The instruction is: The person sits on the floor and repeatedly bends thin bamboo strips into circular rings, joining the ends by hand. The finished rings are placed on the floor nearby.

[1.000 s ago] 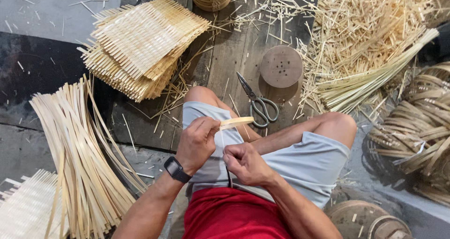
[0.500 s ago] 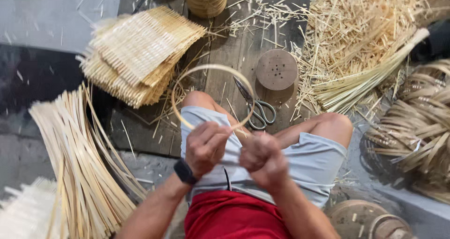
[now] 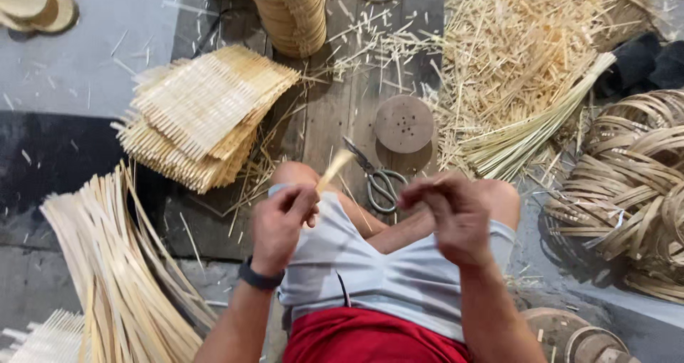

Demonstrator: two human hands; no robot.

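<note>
Floor planks are lying littered with bamboo offcuts — left hand (image 3: 281, 224) is pinching a strip (image 3: 333, 170) in its grip, right hand (image 3: 456, 217) closing on nothing visible — weaving barely begun.

No packages, labels, signs or screens show anywhere among the bamboo work

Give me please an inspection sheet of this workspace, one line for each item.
Surface: dark wooden boards beside grey floor.
Job's things: thin bamboo strip pinched in the left hand.
Clutter: scissors, round perforated disc, loose splints.
Fingers: left closed on the strip; right hand bunched, contents unclear.
Cables: nothing seen.
Surroundings: stacked woven mats, long strips, coiled hoops, stack of round discs.
</note>
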